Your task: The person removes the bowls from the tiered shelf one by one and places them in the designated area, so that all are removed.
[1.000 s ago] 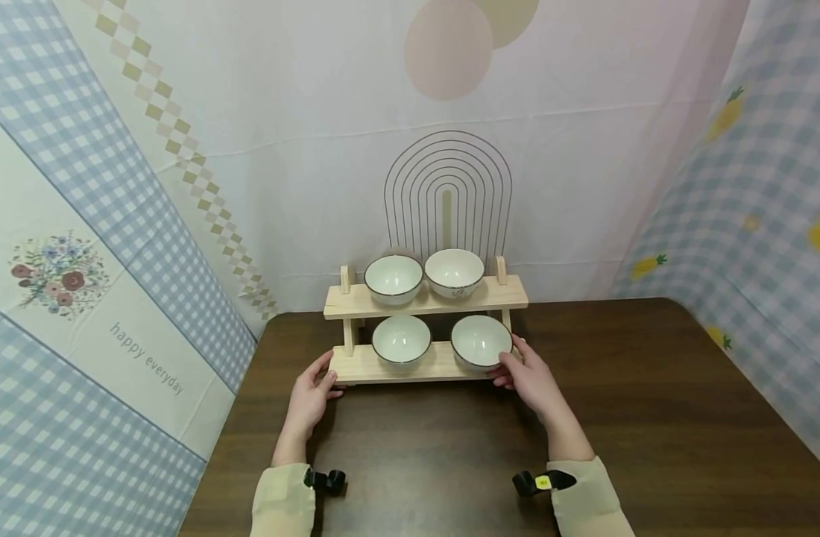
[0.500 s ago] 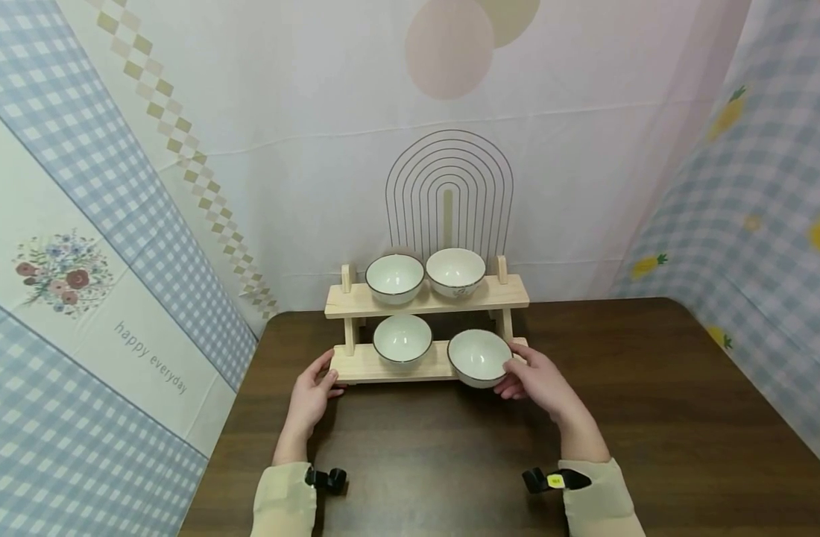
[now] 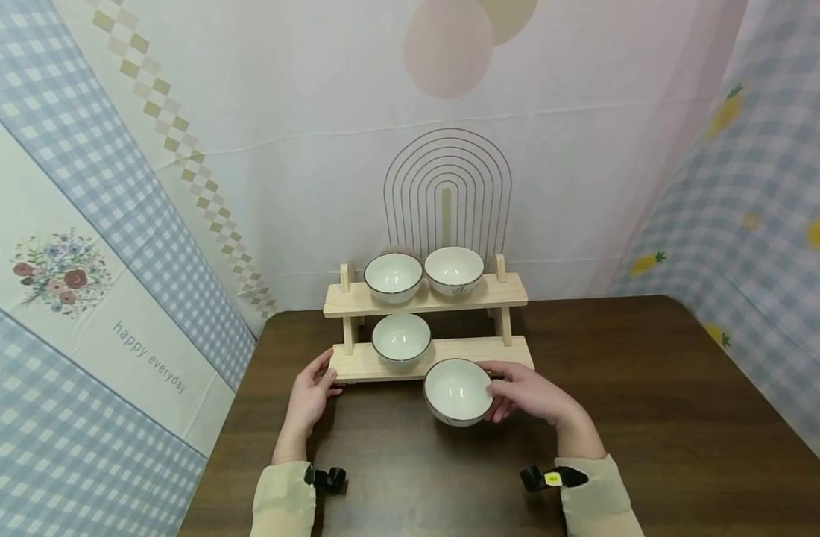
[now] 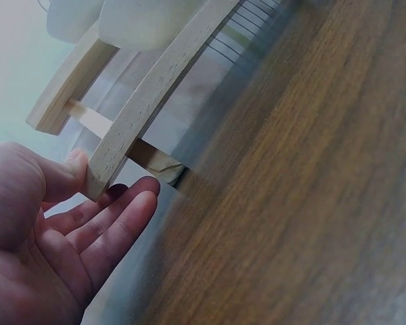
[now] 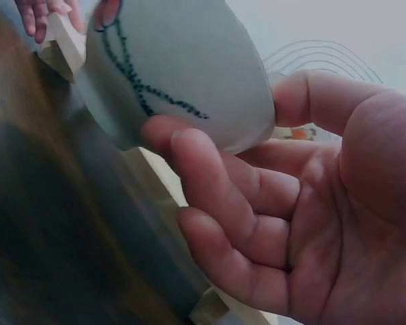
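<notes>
My right hand grips a white bowl with a dark rim, its thumb at the rim and its fingers against the side and underside. The bowl is off the two-tier wooden shelf, in front of the lower board. A dark green printed pattern shows on its outside in the right wrist view. My left hand holds the left end of the lower board, thumb on the board and fingers beneath it. Another bowl stands on the lower board.
Two more bowls, a left one and a right one, stand side by side on the upper board. The shelf is at the back of a dark wooden table, close to a printed cloth backdrop.
My right hand has lifted the bowl off the lower board's right side and brought it forward and to the left. My left hand has stayed on the shelf end.
</notes>
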`<state>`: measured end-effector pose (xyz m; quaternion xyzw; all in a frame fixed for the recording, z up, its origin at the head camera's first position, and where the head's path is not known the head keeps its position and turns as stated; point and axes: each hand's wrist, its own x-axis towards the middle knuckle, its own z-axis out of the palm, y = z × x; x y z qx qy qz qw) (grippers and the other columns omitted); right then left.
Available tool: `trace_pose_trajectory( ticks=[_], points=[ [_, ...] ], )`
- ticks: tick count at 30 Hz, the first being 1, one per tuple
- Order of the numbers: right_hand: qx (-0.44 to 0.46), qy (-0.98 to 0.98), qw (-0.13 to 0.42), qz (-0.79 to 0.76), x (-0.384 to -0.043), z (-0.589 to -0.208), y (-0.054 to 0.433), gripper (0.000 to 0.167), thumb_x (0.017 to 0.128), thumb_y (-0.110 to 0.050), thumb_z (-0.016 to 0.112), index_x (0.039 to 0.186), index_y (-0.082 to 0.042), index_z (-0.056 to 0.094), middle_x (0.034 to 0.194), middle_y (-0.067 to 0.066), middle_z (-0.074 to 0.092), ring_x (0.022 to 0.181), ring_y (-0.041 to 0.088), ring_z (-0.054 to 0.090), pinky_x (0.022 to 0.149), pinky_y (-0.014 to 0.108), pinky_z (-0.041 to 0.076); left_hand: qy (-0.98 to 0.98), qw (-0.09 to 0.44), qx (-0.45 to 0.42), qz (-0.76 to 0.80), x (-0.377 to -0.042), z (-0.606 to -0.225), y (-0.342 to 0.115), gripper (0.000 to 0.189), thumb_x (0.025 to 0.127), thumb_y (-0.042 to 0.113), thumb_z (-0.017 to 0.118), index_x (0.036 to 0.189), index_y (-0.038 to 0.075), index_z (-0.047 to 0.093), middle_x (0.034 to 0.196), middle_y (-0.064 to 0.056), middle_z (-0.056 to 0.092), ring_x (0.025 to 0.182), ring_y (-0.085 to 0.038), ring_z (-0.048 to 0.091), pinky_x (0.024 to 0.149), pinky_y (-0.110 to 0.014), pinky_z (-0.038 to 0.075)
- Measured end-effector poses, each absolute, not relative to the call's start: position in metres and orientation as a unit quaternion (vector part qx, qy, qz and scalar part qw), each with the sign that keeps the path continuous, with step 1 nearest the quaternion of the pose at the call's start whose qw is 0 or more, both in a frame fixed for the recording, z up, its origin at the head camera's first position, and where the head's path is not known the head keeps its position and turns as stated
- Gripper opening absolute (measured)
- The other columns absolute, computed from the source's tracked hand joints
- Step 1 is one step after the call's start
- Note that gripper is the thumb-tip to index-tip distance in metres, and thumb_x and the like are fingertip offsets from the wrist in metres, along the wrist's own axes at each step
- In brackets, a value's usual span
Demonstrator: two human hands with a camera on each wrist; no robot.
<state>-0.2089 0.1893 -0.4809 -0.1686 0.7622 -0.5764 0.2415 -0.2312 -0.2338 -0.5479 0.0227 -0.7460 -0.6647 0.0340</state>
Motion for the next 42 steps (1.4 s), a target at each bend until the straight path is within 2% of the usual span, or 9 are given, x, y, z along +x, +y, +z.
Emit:
trace_pose_trajectory(
  ticks=[8,15,22,29,35,42],
  points=[
    [-0.191,0.753,0.271,-0.569,-0.208,-0.487,0.169,0.063,0.102,-0.011,0.058,0.161,0.005,0.041,0.095,0.016,0.076,0.077,0.031,0.074,0.076,0.05,0.065,-0.755,0.031,0.026,-0.655,-0.231,-0.548,-0.234,0.049,0.11,-0.004,0.052,0.159,-0.006,0.045,0.145,-0.033,0.052,0.098,-0.025,0.068,0.078,-0.031,0.063],
    [-0.209,0.752,0.282,-0.558,-0.204,-0.498,0.146,0.066,0.097,-0.006,0.057,0.159,0.007,0.041,0.086,0.015,0.077,0.073,0.026,0.075,0.073,0.05,0.065,-0.754,0.034,0.027,-0.656,-0.233,-0.55,-0.234,0.05,0.109,-0.006,0.052,0.158,-0.007,0.045,0.146,-0.033,0.052,0.1,-0.023,0.067,0.077,-0.029,0.063],
    [-0.211,0.752,0.271,-0.562,-0.199,-0.508,0.117,0.066,0.095,-0.003,0.059,0.158,0.009,0.042,0.081,0.015,0.076,0.068,0.027,0.075,0.07,0.051,0.065,-0.76,0.03,0.023,-0.649,-0.234,-0.551,-0.234,0.05,0.11,-0.004,0.051,0.16,-0.004,0.044,0.148,-0.032,0.052,0.106,-0.027,0.068,0.078,-0.031,0.063],
    [-0.16,0.753,0.261,-0.582,-0.194,-0.516,0.089,0.068,0.098,-0.008,0.06,0.16,0.008,0.039,0.078,0.015,0.076,0.066,0.022,0.074,0.064,0.037,0.063,-0.76,0.032,0.017,-0.649,-0.233,-0.548,-0.234,0.05,0.111,-0.002,0.052,0.16,-0.005,0.044,0.149,-0.033,0.05,0.109,-0.028,0.066,0.081,-0.037,0.064],
    [-0.13,0.744,0.245,-0.608,-0.189,-0.519,0.074,0.069,0.097,-0.008,0.061,0.16,0.009,0.037,0.079,0.016,0.077,0.064,0.022,0.074,0.062,0.036,0.063,-0.758,0.032,0.016,-0.651,-0.234,-0.548,-0.234,0.05,0.111,-0.002,0.052,0.16,-0.006,0.043,0.146,-0.034,0.051,0.102,-0.024,0.067,0.08,-0.037,0.064],
    [-0.119,0.738,0.249,-0.615,-0.185,-0.521,0.068,0.069,0.094,-0.007,0.06,0.158,0.01,0.039,0.078,0.018,0.076,0.061,0.02,0.071,0.057,0.034,0.06,-0.756,0.032,0.018,-0.653,-0.233,-0.548,-0.234,0.05,0.11,-0.003,0.052,0.159,-0.007,0.044,0.145,-0.034,0.051,0.102,-0.025,0.067,0.08,-0.037,0.064]
  ],
)
